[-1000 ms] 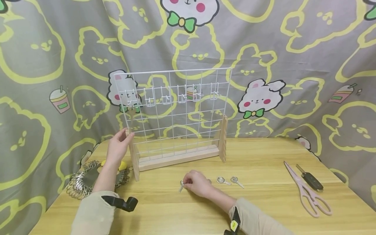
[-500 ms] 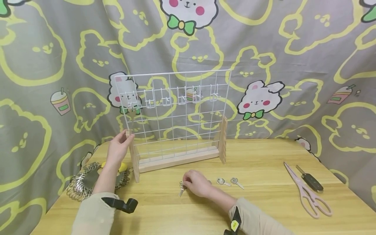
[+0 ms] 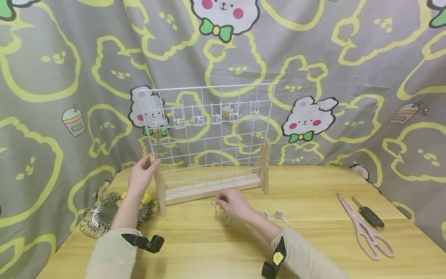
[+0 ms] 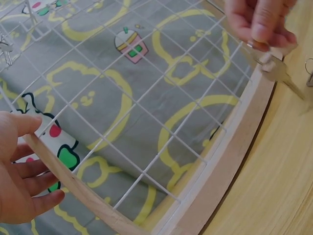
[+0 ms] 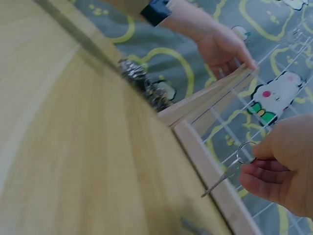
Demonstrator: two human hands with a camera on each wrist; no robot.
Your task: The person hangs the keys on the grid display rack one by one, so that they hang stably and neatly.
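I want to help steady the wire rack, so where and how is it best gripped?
Probably by the top of the right wooden post of the rack, pinched from its outer right side. That post stands upright and is thicker than the grid wires, and the left hand holds the left post.

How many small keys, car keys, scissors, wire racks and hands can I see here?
Small keys: 5 visible (1 held key, 1 hanging key, 3 loose keys)
Car key: 1
Scissors: 1 pair
Wire rack: 1
Hands: 2 (left hand, right hand)
Total: 10
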